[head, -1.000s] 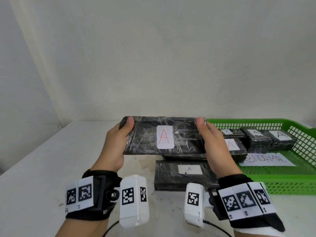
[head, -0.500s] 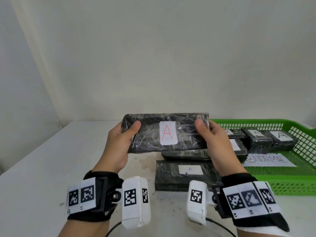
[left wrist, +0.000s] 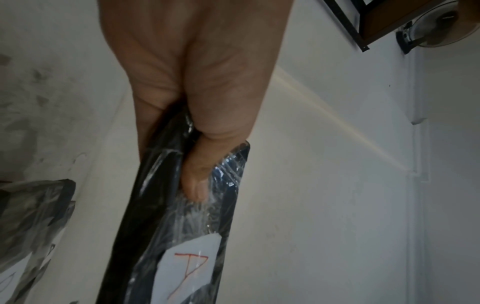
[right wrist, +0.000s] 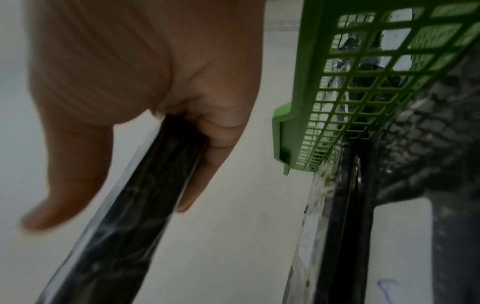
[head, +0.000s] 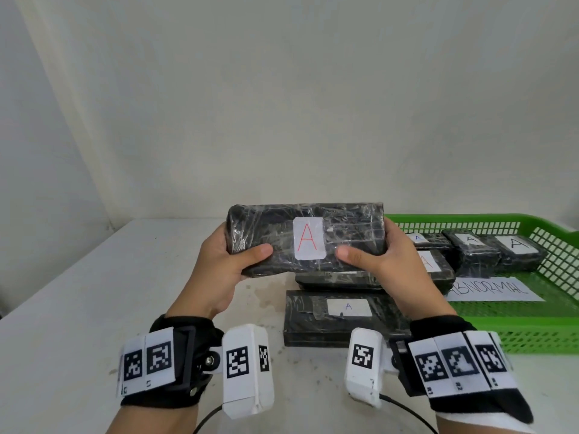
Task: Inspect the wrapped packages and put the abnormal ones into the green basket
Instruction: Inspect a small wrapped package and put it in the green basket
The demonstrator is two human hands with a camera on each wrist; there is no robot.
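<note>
A long black package [head: 351,236] wrapped in clear film, with a white label bearing a red A, is held up above the table, its label face toward me. My left hand [head: 225,261] grips its left end, thumb on the front. My right hand [head: 388,258] grips its right end the same way. The left wrist view shows the package [left wrist: 166,226] with my thumb on the film. In the right wrist view its dark edge [right wrist: 135,205] runs between thumb and fingers. The green basket [head: 532,327] stands at the right, holding several wrapped packages and a sheet reading ABNORMAL [head: 492,289].
Two more black wrapped packages lie on the white table under my hands: one with a blue A label [head: 341,317] in front, another [head: 338,281] behind it against the basket. The basket's mesh wall [right wrist: 337,82] is close beside my right hand. A wall stands behind.
The package has been lifted a little and tilted up so its label faces me more squarely. Both thumbs have slid down and inward across the front face.
</note>
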